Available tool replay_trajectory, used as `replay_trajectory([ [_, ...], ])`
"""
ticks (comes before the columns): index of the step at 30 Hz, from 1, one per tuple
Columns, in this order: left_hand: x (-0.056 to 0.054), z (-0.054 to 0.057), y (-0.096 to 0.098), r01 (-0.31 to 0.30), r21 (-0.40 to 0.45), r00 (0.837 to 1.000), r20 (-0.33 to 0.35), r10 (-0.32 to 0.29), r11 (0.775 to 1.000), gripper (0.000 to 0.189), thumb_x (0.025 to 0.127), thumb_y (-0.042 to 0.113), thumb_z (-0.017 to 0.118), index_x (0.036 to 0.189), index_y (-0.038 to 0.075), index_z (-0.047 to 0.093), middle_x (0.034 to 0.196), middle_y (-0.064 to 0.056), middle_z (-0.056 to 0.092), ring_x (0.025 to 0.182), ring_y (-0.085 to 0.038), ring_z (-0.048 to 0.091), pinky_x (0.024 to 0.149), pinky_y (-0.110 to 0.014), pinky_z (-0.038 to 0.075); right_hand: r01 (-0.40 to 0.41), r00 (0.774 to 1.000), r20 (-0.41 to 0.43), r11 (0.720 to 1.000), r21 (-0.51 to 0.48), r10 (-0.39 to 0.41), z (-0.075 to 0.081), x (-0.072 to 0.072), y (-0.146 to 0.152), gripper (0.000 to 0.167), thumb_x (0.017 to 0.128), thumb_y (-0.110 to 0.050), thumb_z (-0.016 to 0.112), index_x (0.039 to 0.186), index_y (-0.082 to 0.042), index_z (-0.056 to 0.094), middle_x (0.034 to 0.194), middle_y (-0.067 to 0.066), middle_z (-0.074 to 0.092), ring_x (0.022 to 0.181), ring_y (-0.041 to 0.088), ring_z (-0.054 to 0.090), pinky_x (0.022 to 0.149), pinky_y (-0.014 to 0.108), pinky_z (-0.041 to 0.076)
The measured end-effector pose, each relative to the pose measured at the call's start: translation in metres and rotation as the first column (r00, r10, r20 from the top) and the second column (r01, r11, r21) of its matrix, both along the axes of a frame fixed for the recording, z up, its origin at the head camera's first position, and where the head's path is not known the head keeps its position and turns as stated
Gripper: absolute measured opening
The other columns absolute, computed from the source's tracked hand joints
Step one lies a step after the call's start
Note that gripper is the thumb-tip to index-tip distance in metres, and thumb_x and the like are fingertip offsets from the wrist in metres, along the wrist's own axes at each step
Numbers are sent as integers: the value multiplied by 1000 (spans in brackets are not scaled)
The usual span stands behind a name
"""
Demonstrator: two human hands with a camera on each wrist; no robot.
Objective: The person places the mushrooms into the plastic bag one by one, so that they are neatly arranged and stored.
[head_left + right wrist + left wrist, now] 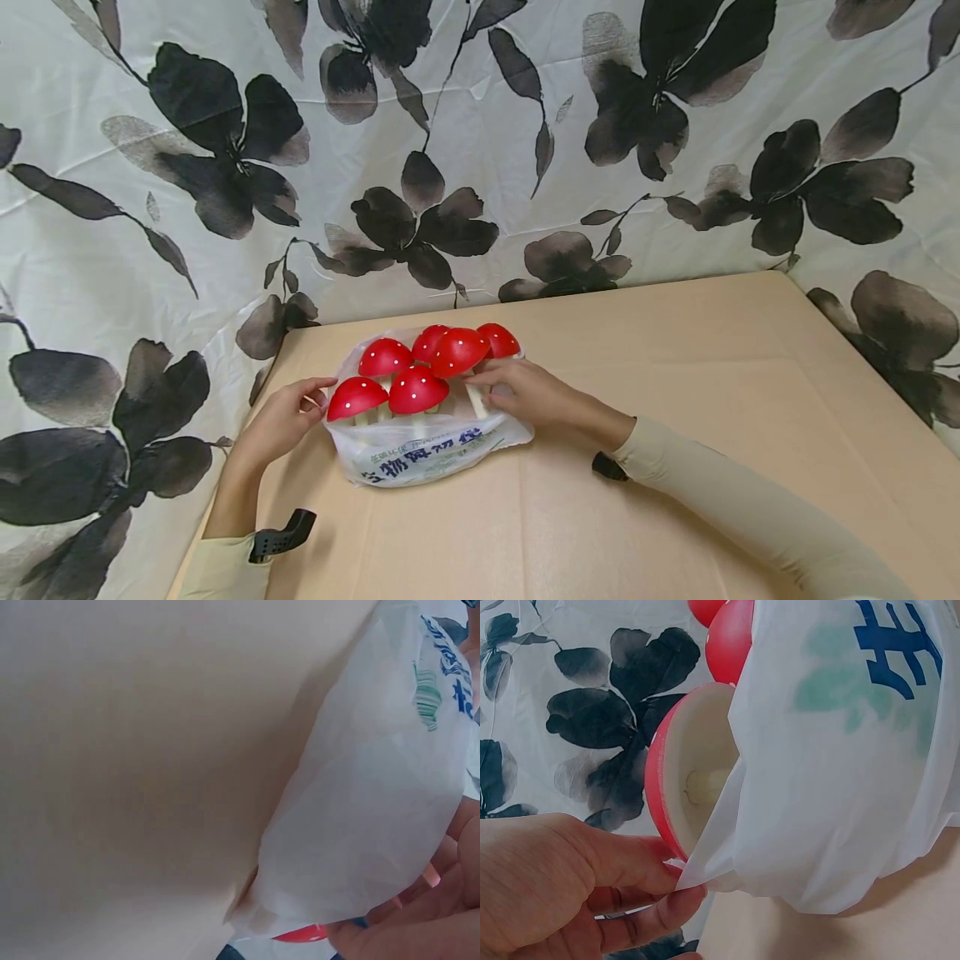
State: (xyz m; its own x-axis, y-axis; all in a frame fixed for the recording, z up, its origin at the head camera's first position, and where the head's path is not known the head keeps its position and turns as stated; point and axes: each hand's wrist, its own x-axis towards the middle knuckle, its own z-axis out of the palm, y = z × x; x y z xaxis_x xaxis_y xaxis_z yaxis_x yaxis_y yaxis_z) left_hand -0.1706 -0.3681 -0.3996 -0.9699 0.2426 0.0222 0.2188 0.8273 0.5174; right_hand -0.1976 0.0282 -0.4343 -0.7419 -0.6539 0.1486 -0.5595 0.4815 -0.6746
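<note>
A white plastic bag (442, 454) with blue and green print lies with its mouth spread. Several red mushrooms with white dots stand in it, on pale stems. At the bag's left side, my left hand (281, 421) pinches its rim between thumb and fingers, beside a mushroom (667, 772) whose hollow underside faces the left wrist view. My right hand (528, 394) reaches over the right rim, its fingers at the upper stem of a tilted mushroom (459, 352). In the right wrist view, the bag partly hides those fingers.
The bag rests on a light brown tabletop (637, 517). Behind and along the sides hangs white cloth (525, 208) with dark flower prints. A further red mushroom (498, 340) stands at the bag's back right.
</note>
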Motion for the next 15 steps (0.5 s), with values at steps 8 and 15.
replay_trajectory([
  [8,1,0,0,4,1,1000,-12,-4,1000,38,92,-4,62,130,-5,62,93,-12,64,85,-24,62,68,-21,53,-96,995,6,993,62,96,0,-3,3,52,93,-13,72,144,-16,59,147,3,54,122,19,58,95,31,55],
  [15,0,-1,-2,10,3,1000,-19,-10,1000,38,91,-6,60,129,-6,62,92,-11,64,85,-24,63,69,-22,53,-147,985,94,989,27,144,-1,-7,8,54,96,-11,67,148,-17,55,151,2,49,132,20,50,97,32,53],
])
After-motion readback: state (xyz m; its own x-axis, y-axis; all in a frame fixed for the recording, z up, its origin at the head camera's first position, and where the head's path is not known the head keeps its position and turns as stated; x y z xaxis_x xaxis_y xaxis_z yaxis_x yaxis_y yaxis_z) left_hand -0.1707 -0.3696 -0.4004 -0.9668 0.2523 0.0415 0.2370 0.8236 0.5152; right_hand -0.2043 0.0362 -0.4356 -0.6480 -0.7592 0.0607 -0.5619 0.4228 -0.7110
